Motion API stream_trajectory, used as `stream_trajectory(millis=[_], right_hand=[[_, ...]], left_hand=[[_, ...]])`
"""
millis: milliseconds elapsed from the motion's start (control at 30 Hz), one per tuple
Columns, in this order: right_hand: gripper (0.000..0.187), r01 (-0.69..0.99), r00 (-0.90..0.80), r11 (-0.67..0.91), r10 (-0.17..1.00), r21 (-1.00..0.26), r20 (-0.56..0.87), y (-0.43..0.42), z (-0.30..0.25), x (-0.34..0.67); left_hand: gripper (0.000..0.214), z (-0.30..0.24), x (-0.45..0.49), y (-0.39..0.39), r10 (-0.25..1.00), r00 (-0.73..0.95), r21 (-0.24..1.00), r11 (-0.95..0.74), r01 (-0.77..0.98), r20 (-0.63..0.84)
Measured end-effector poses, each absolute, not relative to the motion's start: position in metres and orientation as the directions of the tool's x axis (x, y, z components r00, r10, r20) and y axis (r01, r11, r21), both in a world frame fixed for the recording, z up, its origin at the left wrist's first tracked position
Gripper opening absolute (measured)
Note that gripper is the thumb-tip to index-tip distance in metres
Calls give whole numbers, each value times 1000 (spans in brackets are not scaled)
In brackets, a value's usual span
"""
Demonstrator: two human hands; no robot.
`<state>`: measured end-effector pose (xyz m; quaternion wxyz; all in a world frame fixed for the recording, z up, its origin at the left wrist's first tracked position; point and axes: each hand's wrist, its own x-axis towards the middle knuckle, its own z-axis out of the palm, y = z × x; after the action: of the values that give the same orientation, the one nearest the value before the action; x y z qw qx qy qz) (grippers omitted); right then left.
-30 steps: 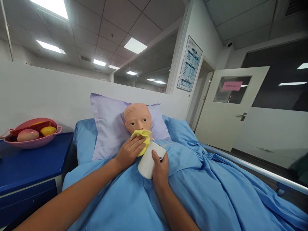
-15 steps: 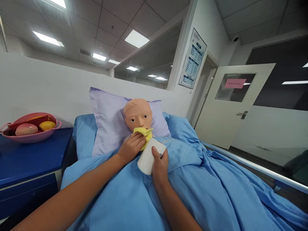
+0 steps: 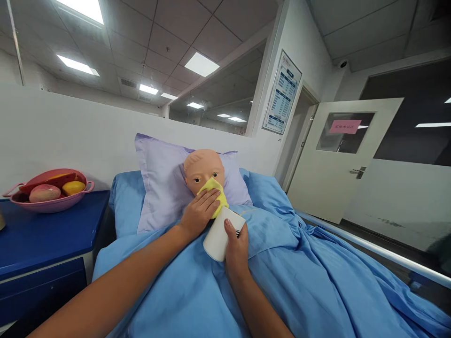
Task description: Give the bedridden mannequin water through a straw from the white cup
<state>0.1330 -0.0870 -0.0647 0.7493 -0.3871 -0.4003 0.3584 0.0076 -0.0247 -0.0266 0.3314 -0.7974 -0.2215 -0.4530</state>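
A training manikin's head (image 3: pixel 202 165) rests on a lilac pillow (image 3: pixel 162 188) in a bed under a blue sheet (image 3: pixel 303 281). My left hand (image 3: pixel 199 213) presses a yellow cloth (image 3: pixel 215 193) over the manikin's mouth and nose, fingers closed on the cloth. Just below it, my right hand (image 3: pixel 236 244) grips a white cup (image 3: pixel 216 237), tilted, near the manikin's chin.
A blue bedside cabinet (image 3: pixel 45 234) stands at the left with a pink bowl (image 3: pixel 49 203) of fruit on it. A metal bed rail (image 3: pixel 373 249) runs along the right. A white door (image 3: pixel 338 159) stands open beyond the bed.
My left hand has slid the yellow cloth upward from the manikin's mouth to cover its nose. The cup and my right hand stay in about the same place.
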Motion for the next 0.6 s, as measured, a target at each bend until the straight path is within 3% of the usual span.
stream_trajectory(millis=[233,400,500,600], right_hand=[[51,-241,407,453,850,-858,335,-90,-64,132],[62,-224,331,387,893,-894,304,-85,-76,140],[69,-211,375,328,897,-921,234,-82,-85,147],[80,-197,394,262,904,-945,168,-84,-90,150]], left_hand=[[30,-50,-6,-29,103,501,-278,-728,626,859],[35,-64,-37,-39,348,565,-104,-780,617,748],[46,-54,-83,-55,520,491,115,-759,641,699],[40,-35,-153,-74,713,193,470,-616,632,674]])
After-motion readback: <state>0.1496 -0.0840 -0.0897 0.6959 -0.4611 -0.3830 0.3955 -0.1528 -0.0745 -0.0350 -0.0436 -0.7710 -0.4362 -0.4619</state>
